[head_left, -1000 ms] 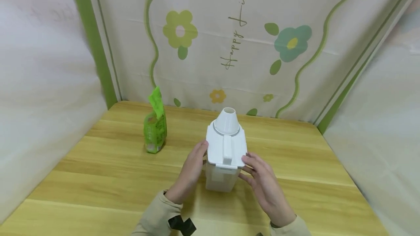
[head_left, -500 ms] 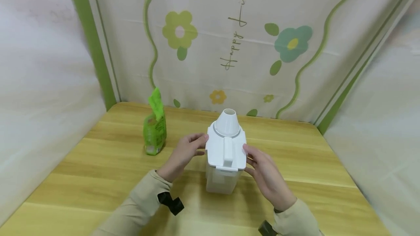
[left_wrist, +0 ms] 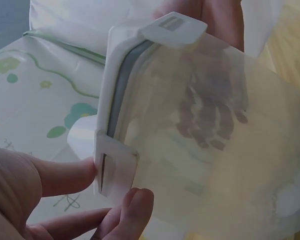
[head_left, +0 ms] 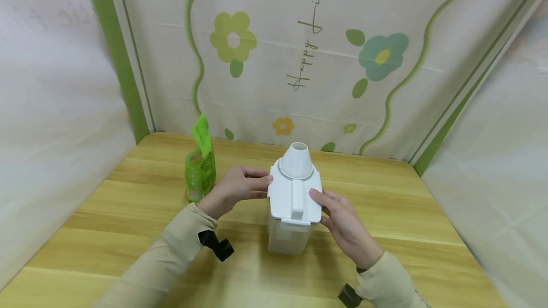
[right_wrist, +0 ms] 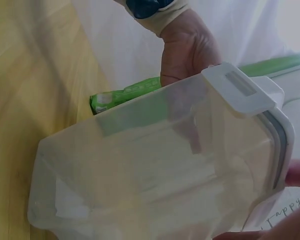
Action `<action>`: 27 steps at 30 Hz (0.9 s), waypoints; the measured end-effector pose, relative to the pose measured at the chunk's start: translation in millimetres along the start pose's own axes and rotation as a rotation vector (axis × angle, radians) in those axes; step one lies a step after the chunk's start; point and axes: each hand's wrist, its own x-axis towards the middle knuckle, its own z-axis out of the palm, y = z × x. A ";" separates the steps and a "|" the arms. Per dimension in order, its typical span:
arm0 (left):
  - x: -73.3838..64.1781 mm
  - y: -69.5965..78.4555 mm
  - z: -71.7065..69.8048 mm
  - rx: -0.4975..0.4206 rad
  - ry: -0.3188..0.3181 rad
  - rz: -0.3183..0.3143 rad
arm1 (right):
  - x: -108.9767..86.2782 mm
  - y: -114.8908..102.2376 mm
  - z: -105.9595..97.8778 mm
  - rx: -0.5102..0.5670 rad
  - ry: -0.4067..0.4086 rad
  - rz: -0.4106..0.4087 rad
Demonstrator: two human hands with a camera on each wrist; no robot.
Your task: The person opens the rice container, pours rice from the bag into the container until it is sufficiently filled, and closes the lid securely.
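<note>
Packet [head_left: 200, 172] stands beyond the left hand [head_left: 233, 188], whose fingers [left_wrist: 140, 202], like those of the right hand [head_left: 346, 226], pinch the lid [head_left: 283, 198].

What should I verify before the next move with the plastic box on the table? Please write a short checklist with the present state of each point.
1. Box upright on the table: ok.
2. Lid on top of the box: ok.
3. Left hand at the side clip: ok, thumb and fingers are there.
4. Right hand on the opposite side: ok, its thumb is on the lid.
5. Side clip fully fastened: cannot tell.
6. Green bag apart from the box: ok.
</note>
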 end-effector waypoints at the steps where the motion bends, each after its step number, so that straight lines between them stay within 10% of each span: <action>1: 0.3 0.8 -1.2 -0.015 -0.013 -0.015 | -0.3 -0.7 -0.4 -0.001 -0.006 0.004; 27: 13.5 -0.6 -13.8 -0.265 -0.092 -0.200 | 2.1 -6.7 -5.8 -0.021 -0.066 0.039</action>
